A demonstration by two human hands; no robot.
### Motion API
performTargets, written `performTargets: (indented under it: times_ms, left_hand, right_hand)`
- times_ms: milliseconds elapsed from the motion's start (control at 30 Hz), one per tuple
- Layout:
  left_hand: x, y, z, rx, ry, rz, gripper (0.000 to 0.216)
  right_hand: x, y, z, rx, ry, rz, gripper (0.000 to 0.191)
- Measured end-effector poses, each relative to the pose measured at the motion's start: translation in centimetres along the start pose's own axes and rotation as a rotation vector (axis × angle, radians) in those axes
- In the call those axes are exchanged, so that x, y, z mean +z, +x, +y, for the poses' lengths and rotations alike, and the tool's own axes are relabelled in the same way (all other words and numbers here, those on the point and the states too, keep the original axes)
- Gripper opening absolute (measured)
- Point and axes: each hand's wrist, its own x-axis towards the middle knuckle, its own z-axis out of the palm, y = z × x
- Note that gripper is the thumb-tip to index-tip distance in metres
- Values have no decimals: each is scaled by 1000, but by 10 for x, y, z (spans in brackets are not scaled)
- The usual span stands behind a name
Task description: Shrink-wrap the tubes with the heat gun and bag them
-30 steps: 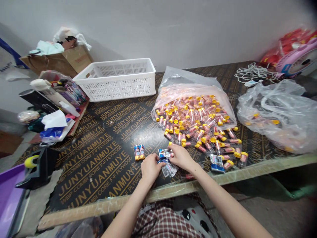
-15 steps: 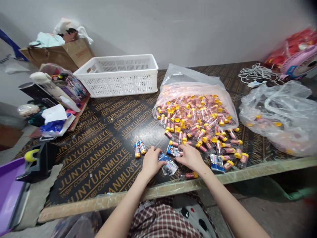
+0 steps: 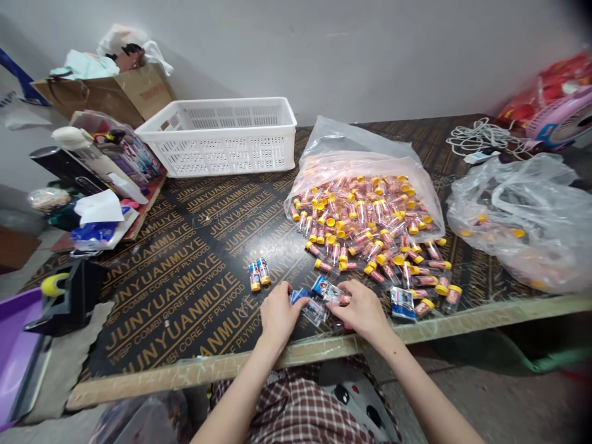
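Observation:
My left hand (image 3: 277,313) and my right hand (image 3: 363,310) rest near the table's front edge, fingers curled around small clear plastic packets with blue print (image 3: 319,295) held between them. The right hand also pinches a small vial with a pink label against a packet. Two wrapped vials with yellow caps (image 3: 259,273) lie together just left of my left hand. A clear bag (image 3: 365,160) spills many small yellow-capped vials (image 3: 365,228) across the table beyond my right hand. Another blue packet (image 3: 401,304) lies to the right.
A white slotted basket (image 3: 222,139) stands at the back. A second clear bag (image 3: 522,216) lies right, with a white cord (image 3: 476,135) behind it. Clutter and a cardboard box (image 3: 106,92) fill the left; a tape dispenser (image 3: 65,295) sits at the left edge.
Both hands drew slightly nearer the front edge and closed together around the packets; the right hand now holds a vial against a packet. The view tilted a little.

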Motion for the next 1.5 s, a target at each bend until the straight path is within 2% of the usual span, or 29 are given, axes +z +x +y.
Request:
performTargets:
  times_ms: [167,367,533,633,733,800,867,1000,1100,1167,1233,1300,1367,1500]
  left_hand:
    - [0,1,-2,5,-23,-5,27]
    - [2,2,-1,-70,-88,-63,17]
    - [3,4,-3,-45,-154,1,14]
    - [7,5,-3,-36,-221,30,12]
    - [9,7,-4,-30,-272,22,9]
    - [10,7,-5,-15,-267,24,8]
    - [8,6,-5,4,-250,29,8]
    - [4,3,-3,37,-249,74,3]
    - [2,1,-2,86,-304,168,9]
    - [2,2,-2,87,-458,183,12]
    - [2,5,-2,29,-705,152,13]
    - [1,8,-3,-80,-982,105,15]
    - [-2,12,-2,-214,-1229,40,26]
    - [-10,17,1,-407,-1549,-67,36]
  right_hand:
    - [10,-6,-5,-12,-23,28,21]
    - [12,-4,-2,-96,-83,60,20]
    - [10,-5,-7,-100,-33,98,25]
    - [13,-7,-10,-109,-84,103,24]
    - [14,-9,-10,-85,-130,59,25]
    - [11,-9,-9,-34,-23,25,32]
    - [4,-8,-6,42,193,15,40]
    - [-8,-6,-2,131,548,-2,25]
    - [-10,-8,-4,162,710,67,24]
    - [-8,-10,-7,194,799,156,26]
    - [-7,-14,-11,192,843,234,25]
    - [-7,-19,-15,139,839,280,21]
    - [-6,-25,-19,80,818,292,19]
    - [-1,-35,-26,16,787,310,25]
